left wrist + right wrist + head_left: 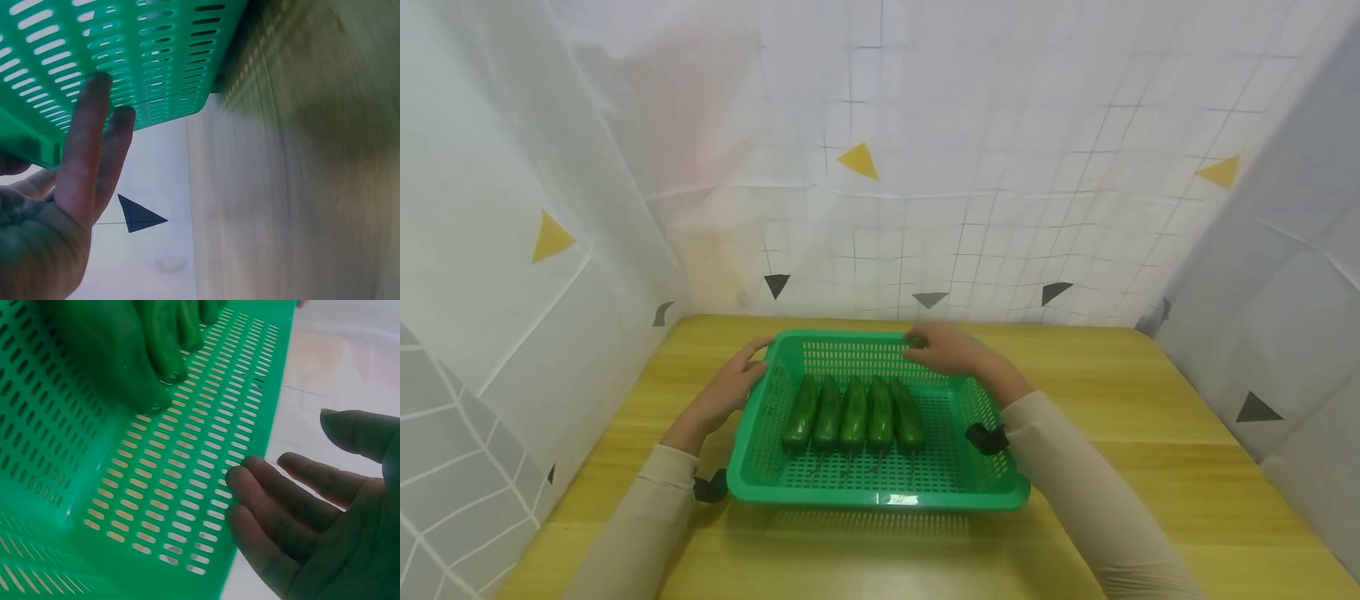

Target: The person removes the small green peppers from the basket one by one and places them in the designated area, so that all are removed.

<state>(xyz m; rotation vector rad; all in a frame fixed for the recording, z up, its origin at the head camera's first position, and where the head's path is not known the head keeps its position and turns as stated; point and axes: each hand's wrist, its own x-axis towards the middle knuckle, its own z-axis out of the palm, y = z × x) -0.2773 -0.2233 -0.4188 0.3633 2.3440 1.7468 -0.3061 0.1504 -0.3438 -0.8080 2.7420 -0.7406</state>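
We're at the basket-handling step: both hands are at the green basket [880,492], none of the peppers touched. The basket sits centre frame in the head view, on the wooden table [1150,467], with five green peppers [853,414] lying side by side in its left half, stems toward the bottom of the frame.

Left hand [730,392] is on the basket's left wall near the upper-left corner; in the left wrist view the fingers [87,144] lie straight along the slotted outside, the thumb looks hooked at the rim. Open, not clamped.

Right hand [943,348] hovers at the far rim, upper middle of the basket. In the right wrist view its fingers [275,487] are relaxed and apart, just beside the rim, holding nothing. Whether they touch the plastic, we can't tell.

Judgement: we're setting up a two-handed hold on the basket. Next move calls for the right hand to settle on the rim and both to close evenly, keeping it level so the peppers don't roll.
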